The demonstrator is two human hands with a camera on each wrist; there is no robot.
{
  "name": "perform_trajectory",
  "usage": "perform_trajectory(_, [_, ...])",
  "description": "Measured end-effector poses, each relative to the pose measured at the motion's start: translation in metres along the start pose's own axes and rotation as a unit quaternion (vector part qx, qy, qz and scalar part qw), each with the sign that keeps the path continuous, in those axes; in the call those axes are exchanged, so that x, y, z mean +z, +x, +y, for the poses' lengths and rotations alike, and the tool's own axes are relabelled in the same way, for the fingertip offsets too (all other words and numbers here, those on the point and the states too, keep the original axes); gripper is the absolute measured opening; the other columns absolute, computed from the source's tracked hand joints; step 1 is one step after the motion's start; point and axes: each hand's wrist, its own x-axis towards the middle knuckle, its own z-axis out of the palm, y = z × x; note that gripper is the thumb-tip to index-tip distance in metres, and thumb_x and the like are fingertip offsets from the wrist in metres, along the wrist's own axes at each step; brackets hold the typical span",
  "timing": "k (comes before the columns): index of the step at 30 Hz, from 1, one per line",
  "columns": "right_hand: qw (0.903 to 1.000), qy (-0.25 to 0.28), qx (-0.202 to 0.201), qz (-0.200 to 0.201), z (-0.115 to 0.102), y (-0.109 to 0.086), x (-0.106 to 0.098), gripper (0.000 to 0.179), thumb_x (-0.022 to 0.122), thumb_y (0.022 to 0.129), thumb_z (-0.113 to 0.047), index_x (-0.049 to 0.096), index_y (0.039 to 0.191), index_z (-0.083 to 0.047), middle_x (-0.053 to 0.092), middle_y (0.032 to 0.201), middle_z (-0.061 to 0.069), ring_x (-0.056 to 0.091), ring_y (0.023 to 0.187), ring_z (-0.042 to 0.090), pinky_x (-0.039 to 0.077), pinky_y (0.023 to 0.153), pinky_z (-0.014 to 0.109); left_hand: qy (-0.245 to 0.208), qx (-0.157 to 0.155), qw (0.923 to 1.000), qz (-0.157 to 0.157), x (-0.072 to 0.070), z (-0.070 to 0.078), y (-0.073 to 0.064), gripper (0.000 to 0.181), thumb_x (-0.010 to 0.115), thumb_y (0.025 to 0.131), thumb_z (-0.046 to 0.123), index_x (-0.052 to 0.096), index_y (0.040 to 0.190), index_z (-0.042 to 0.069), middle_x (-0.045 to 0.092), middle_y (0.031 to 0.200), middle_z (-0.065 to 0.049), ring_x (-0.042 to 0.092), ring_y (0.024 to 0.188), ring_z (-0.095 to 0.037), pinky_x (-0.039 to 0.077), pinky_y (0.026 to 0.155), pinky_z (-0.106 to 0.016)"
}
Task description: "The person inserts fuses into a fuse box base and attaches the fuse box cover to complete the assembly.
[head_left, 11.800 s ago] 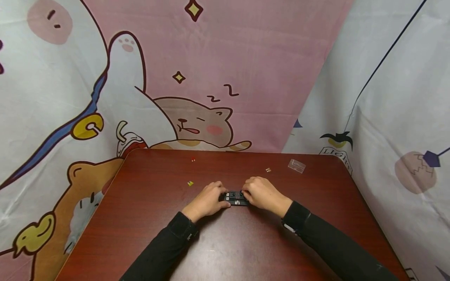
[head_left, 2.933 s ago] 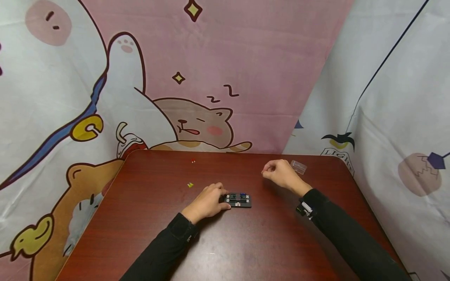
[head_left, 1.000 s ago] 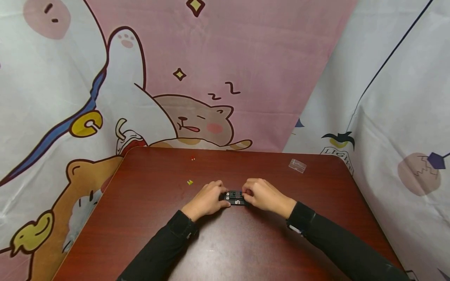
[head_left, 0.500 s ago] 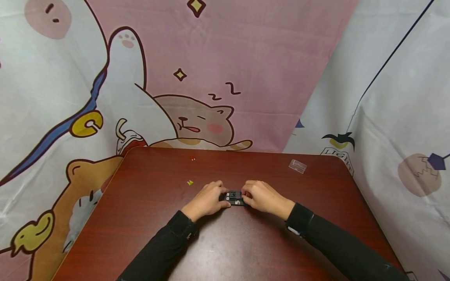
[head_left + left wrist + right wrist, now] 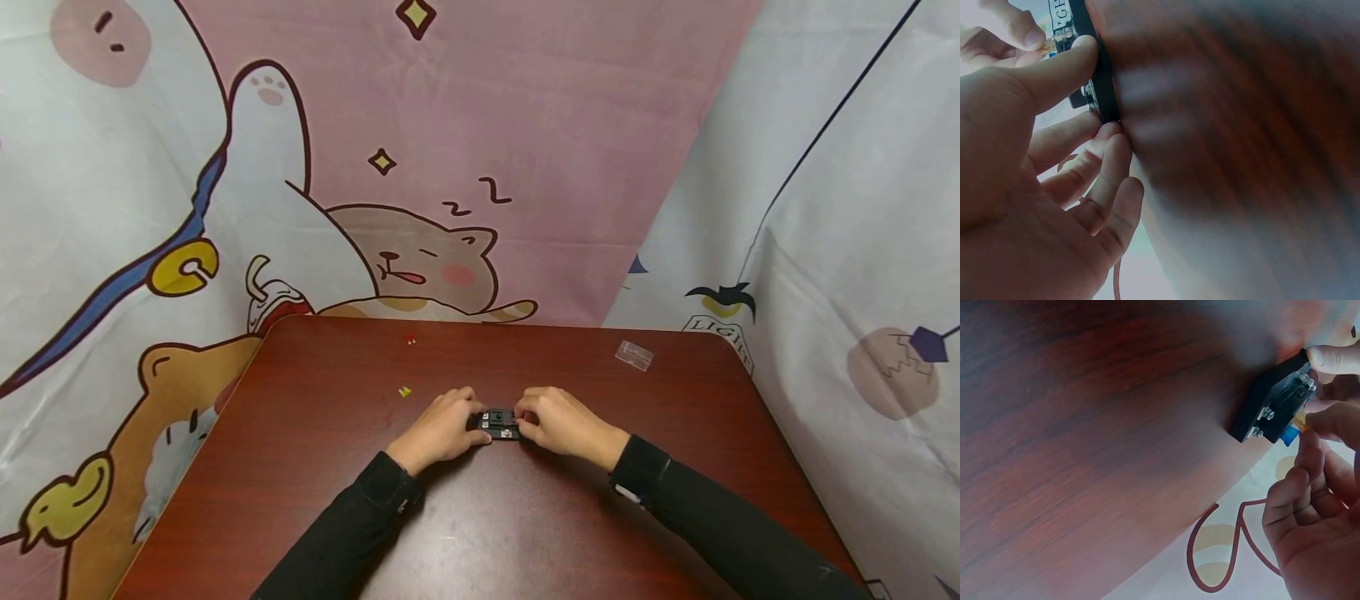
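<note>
A black fuse block [image 5: 498, 423] with metal screw terminals lies on the table in the head view. My left hand [image 5: 442, 425] grips its left end between thumb and fingers, as the left wrist view also shows. At the block's right end, my right hand [image 5: 558, 421] pinches a small orange-tan blade fuse [image 5: 1300, 419] against the block. Beside that fuse, a blue blade fuse [image 5: 1289, 435] sits in the block. How deep the orange-tan fuse stands is hidden by the fingertips.
Small yellow blade fuses [image 5: 405, 391] lie left of the block, with tiny red pieces [image 5: 410, 340] farther back. A clear plastic cover [image 5: 634, 355] lies at the back right of the brown table [image 5: 465, 533]. A printed cloth [image 5: 525, 125] hangs behind.
The orange-tan piece that lay at the back right is gone from there; my right hand reached there, then came back to the block. Over the last second the hands barely move.
</note>
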Motion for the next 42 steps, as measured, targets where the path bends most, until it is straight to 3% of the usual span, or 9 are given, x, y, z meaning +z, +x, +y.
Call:
perform_trajectory(7, [0.9995,0.028,0.014,-0.004,0.0003,-0.0003,-0.0016,0.006,0.081,0.101,-0.017,0.084,0.104,-0.014,0.074,0.095,-0.006,0.061,0.079,0.006,0.052,0.071,0.023,0.001,-0.002,1.0,0.0,0.0018,-0.0011,0.0004,0.047,0.089,0.096,0.04,0.08,0.135,0.016,0.065,0.112,0.002,0.057,0.099,-0.017,0.047,0.093,-0.039])
perform_trajectory(34, [0.9997,0.006,0.012,-0.018,-0.0014,0.0039,-0.0006,0.007,0.08,0.101,-0.018,0.078,0.095,-0.019,0.069,0.091,-0.008,0.056,0.076,0.005,0.05,0.07,0.023,-0.003,0.002,1.0,0.002,0.0004,0.0016,-0.0002,0.047,0.089,0.095,0.037,0.08,0.134,0.012,0.066,0.111,-0.001,0.058,0.098,-0.018,0.048,0.094,-0.042])
perform_trajectory(42, [0.9998,-0.009,-0.015,-0.012,-0.0027,0.0053,-0.0012,0.011,0.079,0.101,-0.016,0.076,0.091,-0.019,0.067,0.087,-0.008,0.053,0.073,0.004,0.047,0.067,0.023,0.006,0.008,0.9999,0.006,0.0017,-0.0009,0.0019,0.045,0.09,0.094,0.037,0.081,0.131,0.014,0.067,0.111,0.0,0.061,0.1,-0.019,0.051,0.095,-0.043])
